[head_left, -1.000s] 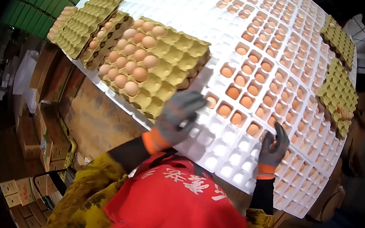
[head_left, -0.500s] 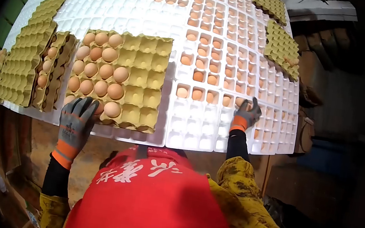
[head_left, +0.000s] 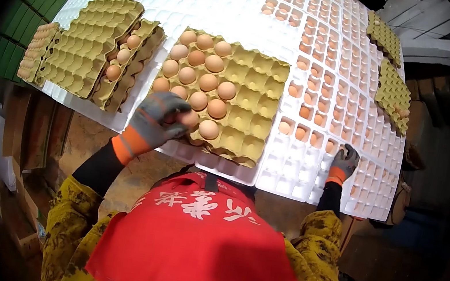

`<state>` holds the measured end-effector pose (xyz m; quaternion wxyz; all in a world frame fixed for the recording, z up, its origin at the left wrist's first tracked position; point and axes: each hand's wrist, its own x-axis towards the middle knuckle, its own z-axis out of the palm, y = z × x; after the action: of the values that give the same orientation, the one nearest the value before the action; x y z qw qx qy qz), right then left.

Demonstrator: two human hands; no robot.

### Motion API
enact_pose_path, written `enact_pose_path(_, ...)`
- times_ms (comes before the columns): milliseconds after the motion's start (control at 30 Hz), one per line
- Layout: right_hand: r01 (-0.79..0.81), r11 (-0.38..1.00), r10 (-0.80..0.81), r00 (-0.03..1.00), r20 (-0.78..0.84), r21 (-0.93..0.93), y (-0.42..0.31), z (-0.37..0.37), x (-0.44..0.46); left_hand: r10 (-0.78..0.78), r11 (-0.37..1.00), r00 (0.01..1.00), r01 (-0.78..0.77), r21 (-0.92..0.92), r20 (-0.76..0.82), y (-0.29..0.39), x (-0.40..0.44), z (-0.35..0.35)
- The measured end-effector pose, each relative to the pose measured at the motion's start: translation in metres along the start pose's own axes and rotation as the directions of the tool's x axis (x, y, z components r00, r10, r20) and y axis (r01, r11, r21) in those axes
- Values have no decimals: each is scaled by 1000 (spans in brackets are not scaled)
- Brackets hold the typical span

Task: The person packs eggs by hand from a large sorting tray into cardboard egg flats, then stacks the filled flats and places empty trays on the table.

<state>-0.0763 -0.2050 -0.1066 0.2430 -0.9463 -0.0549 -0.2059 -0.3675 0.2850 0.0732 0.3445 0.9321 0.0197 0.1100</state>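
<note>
My left hand [head_left: 161,121], in a grey and orange glove, closes around a brown egg [head_left: 188,117] over the near left part of a yellowish pulp egg tray [head_left: 246,114]. Several eggs [head_left: 208,82] fill the left side of this tray, while bare cups show on its right. My right hand [head_left: 343,164], gloved alike, reaches into a white divided tray [head_left: 294,165]. Its fingers are curled over an egg [head_left: 342,150] that is mostly hidden by the glove.
More white trays holding eggs [head_left: 320,40] stretch to the far right. Stacked pulp trays [head_left: 81,49] stand at the left, some with eggs between them. Other pulp trays [head_left: 393,96] lie along the right edge. The table's near edge runs just before my red apron [head_left: 192,240].
The camera view has turned, shifting the table rightward in the picture. My left hand has moved inward over the pulp tray with an egg in its fingers. My right hand stays at the white tray.
</note>
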Motion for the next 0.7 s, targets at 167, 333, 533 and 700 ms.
enact_pose_path(167, 9, 719, -285, 916, 283, 695, -227, -33, -64, -419, 458, 906, 155, -875, -59, -23, -4, -21)
enact_pose_path(333, 722, 608, -773, 444, 453, 330, -359, -51, -110, 66, 997, 996, -64, 48, -52, 12, 27, -10)
enact_pose_path(533, -625, 300, -427, 587, 688, 720, -343, -69, -61, 84, 841, 969, -194, 506, 232, 3, 51, 15)
enact_pose_path(700, 245, 649, -611, 732, 302, 721, -357, -47, -53, -309, 606, 934, 338, -720, 178, -29, 37, -20)
